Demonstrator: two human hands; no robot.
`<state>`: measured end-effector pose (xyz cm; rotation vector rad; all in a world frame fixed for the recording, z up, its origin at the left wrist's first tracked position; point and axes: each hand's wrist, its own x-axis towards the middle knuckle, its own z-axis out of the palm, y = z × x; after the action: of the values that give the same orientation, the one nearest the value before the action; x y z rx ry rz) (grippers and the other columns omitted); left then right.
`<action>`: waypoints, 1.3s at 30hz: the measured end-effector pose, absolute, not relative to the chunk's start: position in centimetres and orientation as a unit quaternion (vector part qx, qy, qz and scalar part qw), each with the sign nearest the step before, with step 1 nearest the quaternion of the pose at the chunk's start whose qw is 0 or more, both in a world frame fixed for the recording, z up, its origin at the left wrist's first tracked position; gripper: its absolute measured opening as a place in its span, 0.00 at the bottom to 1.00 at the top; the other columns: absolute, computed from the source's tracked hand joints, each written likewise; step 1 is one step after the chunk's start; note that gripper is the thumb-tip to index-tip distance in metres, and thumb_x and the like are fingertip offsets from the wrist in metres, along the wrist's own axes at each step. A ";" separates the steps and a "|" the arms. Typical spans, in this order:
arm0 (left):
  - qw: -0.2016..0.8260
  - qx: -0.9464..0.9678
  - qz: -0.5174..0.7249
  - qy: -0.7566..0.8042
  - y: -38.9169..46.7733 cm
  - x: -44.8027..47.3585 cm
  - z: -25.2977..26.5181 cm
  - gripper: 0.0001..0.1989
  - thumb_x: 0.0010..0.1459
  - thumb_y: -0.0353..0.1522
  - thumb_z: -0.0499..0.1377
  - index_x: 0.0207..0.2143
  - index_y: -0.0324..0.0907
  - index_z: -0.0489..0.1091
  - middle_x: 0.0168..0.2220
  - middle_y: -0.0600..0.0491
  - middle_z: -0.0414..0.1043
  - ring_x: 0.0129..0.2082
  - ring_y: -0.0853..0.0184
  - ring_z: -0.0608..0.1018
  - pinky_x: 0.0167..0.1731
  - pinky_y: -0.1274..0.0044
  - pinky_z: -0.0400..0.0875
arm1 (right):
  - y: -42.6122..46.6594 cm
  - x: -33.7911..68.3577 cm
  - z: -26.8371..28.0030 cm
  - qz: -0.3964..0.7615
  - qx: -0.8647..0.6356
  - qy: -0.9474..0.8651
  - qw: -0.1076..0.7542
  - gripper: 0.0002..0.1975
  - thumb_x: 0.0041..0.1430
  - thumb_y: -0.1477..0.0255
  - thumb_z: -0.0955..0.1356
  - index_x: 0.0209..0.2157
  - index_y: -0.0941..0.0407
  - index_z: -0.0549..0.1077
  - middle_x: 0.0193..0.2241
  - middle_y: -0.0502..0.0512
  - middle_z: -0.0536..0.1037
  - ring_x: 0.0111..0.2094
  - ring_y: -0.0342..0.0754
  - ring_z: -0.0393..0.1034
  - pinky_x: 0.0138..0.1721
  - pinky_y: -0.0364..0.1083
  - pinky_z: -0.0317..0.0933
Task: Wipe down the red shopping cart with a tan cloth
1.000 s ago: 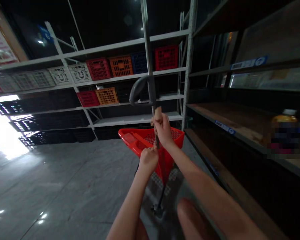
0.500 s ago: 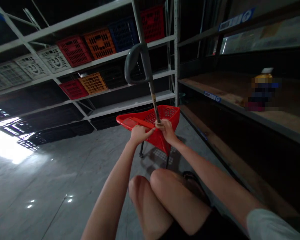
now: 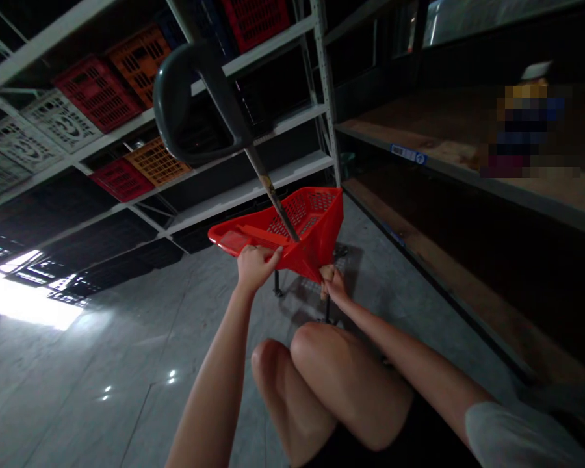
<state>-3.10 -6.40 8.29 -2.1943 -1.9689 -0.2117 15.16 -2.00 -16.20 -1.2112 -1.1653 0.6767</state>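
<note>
A red plastic shopping basket on wheels (image 3: 316, 221) stands on the grey floor just ahead of my bent knees. Its grey pull handle (image 3: 190, 97) rises on a thin metal rod (image 3: 273, 201), tilted toward the upper left. My left hand (image 3: 255, 266) grips the near rim of the basket. Lower down, my right hand (image 3: 332, 283) is closed on the basket's near bottom corner.
White metal shelving (image 3: 253, 188) behind the basket carries red, orange and white crates (image 3: 97, 91). A dark wooden shelf unit (image 3: 448, 162) runs along the right, holding a bottle with a white cap (image 3: 536, 71). Glossy grey floor (image 3: 102, 377) lies to the left.
Both hands slid down off the handle rod onto the basket body, the right one dropping below the rim. The handle tilted further left. The view sank lower as I crouched.
</note>
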 end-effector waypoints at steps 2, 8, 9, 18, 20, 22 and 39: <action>0.091 -0.735 -0.072 -0.668 -6.4 -2.8 8.2 0.31 0.73 0.47 0.46 0.34 0.42 0.85 0.32 0.46 0.82 0.36 0.59 0.79 0.40 0.71 0.65 | 0.1 14.9 -12.8 0.289 -0.539 -0.492 0.620 0.09 0.47 0.74 0.65 0.34 0.51 0.69 0.31 0.51 0.71 0.36 0.52 0.69 0.46 0.52 0.69; 0.094 -0.723 -0.082 -0.679 -6.6 -1.3 8.1 0.31 0.73 0.47 0.47 0.33 0.42 0.85 0.32 0.46 0.82 0.37 0.59 0.79 0.39 0.70 0.65 | 1.8 13.9 -1.7 0.239 -0.418 -0.539 0.691 0.14 0.56 0.75 0.64 0.43 0.52 0.74 0.49 0.58 0.76 0.55 0.53 0.70 0.64 0.56 0.62; 0.096 -0.724 -0.083 -0.678 -6.7 -1.0 8.0 0.32 0.73 0.47 0.46 0.32 0.42 0.85 0.31 0.46 0.82 0.36 0.59 0.79 0.39 0.70 0.65 | 1.0 14.0 -1.1 0.230 -0.391 -0.554 0.698 0.15 0.58 0.76 0.63 0.45 0.52 0.74 0.51 0.59 0.76 0.58 0.53 0.69 0.66 0.57 0.61; 0.105 -0.720 -0.090 -0.680 -7.4 2.3 7.7 0.31 0.73 0.47 0.46 0.34 0.43 0.85 0.32 0.45 0.83 0.37 0.58 0.81 0.42 0.69 0.68 | 0.0 16.4 3.7 0.220 -0.306 -0.608 0.699 0.20 0.70 0.71 0.60 0.58 0.49 0.73 0.59 0.58 0.75 0.64 0.52 0.68 0.69 0.60 0.61; 0.104 -0.717 -0.090 -0.683 -7.6 3.3 7.8 0.32 0.73 0.46 0.45 0.35 0.42 0.86 0.33 0.44 0.84 0.37 0.57 0.82 0.43 0.68 0.68 | 2.5 16.6 9.2 0.183 -0.262 -0.619 0.717 0.22 0.71 0.72 0.60 0.63 0.47 0.70 0.62 0.57 0.72 0.65 0.51 0.66 0.68 0.59 0.63; 0.103 -0.716 -0.091 -0.684 -7.8 4.5 7.8 0.32 0.74 0.46 0.45 0.36 0.41 0.86 0.34 0.43 0.84 0.38 0.57 0.83 0.43 0.68 0.69 | 4.9 16.7 14.7 0.149 -0.225 -0.625 0.733 0.25 0.72 0.73 0.59 0.67 0.45 0.66 0.62 0.55 0.70 0.65 0.50 0.66 0.65 0.58 0.66; -0.014 -0.787 -0.296 -0.540 -8.3 13.7 8.9 0.20 0.76 0.33 0.46 0.58 0.40 0.75 0.56 0.47 0.80 0.57 0.65 0.79 0.60 0.74 0.68 | 0.2 29.0 6.2 0.122 -0.397 -0.609 0.676 0.18 0.55 0.72 0.64 0.44 0.55 0.81 0.48 0.61 0.82 0.53 0.56 0.75 0.62 0.60 0.67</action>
<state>13.67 -8.27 8.87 -2.4961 -1.7122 -0.9396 28.99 0.22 6.18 -0.8921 -1.3702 0.2742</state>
